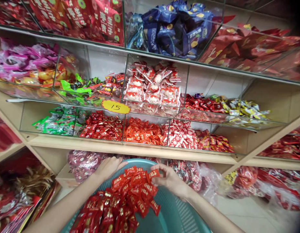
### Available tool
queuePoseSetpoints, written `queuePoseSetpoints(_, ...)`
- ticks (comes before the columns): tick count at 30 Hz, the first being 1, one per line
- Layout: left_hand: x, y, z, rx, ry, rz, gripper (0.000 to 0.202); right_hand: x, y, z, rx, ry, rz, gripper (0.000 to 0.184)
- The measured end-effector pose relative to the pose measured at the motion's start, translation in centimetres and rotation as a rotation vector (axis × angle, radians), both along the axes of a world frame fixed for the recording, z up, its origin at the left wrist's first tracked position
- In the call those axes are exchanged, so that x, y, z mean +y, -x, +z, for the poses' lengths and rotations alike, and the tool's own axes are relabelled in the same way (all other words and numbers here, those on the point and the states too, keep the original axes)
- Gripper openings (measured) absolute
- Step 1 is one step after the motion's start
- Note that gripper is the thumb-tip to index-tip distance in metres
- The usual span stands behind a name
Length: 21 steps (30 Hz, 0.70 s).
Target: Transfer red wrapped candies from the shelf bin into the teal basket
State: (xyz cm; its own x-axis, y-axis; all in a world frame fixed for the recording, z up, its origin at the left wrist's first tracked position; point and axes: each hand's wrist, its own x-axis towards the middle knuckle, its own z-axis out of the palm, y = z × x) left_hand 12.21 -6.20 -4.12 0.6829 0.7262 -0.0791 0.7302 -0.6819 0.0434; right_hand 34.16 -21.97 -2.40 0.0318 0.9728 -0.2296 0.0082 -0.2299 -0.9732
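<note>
A teal plastic basket (pixel 186 212) with perforated sides is in front of me, below the shelves. Inside lie two heaps of small wrapped candies: orange-red candies (pixel 132 183) toward the far side and darker red, shiny candies (pixel 103 213) nearer me. My left hand (pixel 110 167) is closed over the far left part of the basket's rim. At the far right of the heap, my right hand (pixel 170 180) has its fingers bent around an orange-red candy (pixel 153 174) at the heap's edge. Part of the basket's floor shows beside the candies.
Glass-fronted shelves (pixel 145 147) hold sorted candies in compartments. A yellow price tag (pixel 116 106) reads 15. Bagged candies (pixel 88 163) sit under the lowest shelf, beside a cardboard box (pixel 66 176). Plastic bags (pixel 273 184) lie on the right, and red packages (pixel 14 197) on the left.
</note>
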Motion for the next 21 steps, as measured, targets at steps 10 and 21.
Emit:
queuePoseSetpoints(10,0.1,0.1,-0.3,0.005,-0.016,0.012,0.051,0.4,-0.6,-2.1,-0.707,-0.210,0.010,0.035)
queuePoseSetpoints(21,-0.1,0.0,-0.1,0.021,-0.033,-0.015,0.050,0.2,-0.4,-2.8,-0.748,-0.223,-0.007,0.033)
